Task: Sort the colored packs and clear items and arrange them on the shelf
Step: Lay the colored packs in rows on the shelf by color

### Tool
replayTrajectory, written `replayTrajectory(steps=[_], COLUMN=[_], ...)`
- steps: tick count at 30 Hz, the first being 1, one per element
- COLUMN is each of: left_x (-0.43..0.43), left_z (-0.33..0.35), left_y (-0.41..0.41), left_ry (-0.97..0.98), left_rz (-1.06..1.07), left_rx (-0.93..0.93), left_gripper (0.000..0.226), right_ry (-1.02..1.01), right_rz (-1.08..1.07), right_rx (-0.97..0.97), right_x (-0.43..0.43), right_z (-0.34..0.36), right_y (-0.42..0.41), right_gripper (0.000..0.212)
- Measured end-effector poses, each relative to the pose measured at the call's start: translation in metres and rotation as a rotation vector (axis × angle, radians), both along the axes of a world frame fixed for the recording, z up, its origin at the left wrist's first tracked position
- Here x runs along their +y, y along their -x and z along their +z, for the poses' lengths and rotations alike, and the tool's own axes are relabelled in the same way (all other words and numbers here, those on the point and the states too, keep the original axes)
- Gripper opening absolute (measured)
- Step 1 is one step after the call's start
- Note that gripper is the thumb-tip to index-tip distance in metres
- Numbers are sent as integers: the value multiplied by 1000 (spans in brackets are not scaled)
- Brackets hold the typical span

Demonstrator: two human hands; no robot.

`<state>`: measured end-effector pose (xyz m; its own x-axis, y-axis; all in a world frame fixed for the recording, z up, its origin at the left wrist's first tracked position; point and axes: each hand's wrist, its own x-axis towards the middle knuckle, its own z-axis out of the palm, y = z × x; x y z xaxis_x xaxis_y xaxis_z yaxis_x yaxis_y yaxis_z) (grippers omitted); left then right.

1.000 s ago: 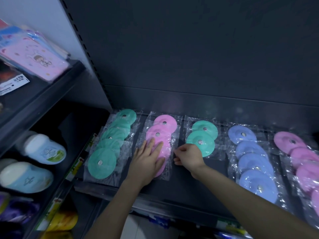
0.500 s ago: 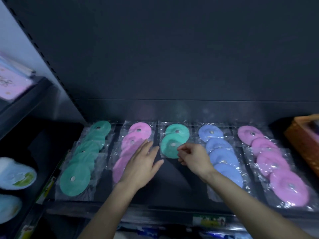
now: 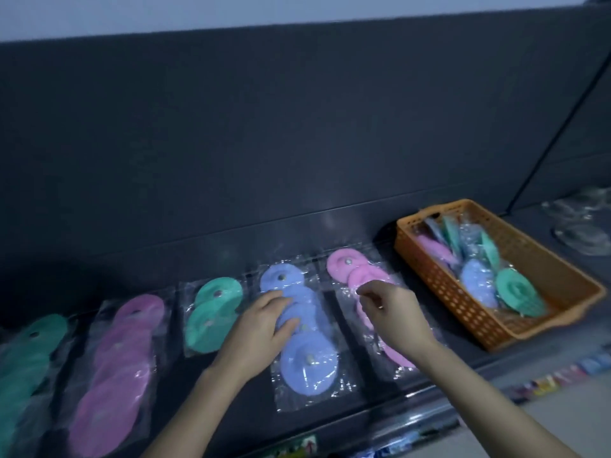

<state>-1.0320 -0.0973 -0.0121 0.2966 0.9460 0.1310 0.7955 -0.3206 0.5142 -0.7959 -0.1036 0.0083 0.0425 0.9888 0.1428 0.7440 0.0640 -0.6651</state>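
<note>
Both hands went to the right.
The left hand [image 3: 261, 328] now rests on the blue round discs in clear plastic packs [image 3: 309, 361], and the right hand [image 3: 393, 312] is over the right-side pink round discs in clear packs [image 3: 345, 266].

Readable text: none; every print in view is too blurred or too small to make out.
Tags at right: a row of small coloured price tags [image 3: 558, 378] stands on the strip along the front edge of the shelf [image 3: 244, 418], toward its right end; blue, yellow and red patches show, but no letters or numbers can be read.
Tag at middle: a label [image 3: 299, 447] on the same front edge, near its middle, shows green with a small red mark; its print cannot be read.
Tags beside it: bluish labels [image 3: 393, 449] further right on that edge are only smears.
</note>
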Motion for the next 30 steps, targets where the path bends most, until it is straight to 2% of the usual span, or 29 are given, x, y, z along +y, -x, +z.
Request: replayTrajectory(steps=[13, 17, 22, 27, 30], left_x=[45, 60, 80, 99, 112], left_z=[17, 18, 25, 35, 33], left_y=[-148, -184, -220, -253, -267], left_ry=[13, 47, 73, 75, 76], left_rz=[-207, -235, -238, -249, -251], left_rx=[-22, 29, 58, 32, 91], left_gripper=[39, 44, 44, 34, 35], right_ry=[-45, -26, 136, 243, 247], right_rz=[-170, -132, -94, -106, -107], right_rx=[-175, -290, -465, -481, -457], right_x=[20, 45, 83, 107, 113], right_z=[18, 9, -10, -26, -29], right_y=[-141, -177, -199, -212, -220], right_gripper=[18, 33, 64, 83, 80])
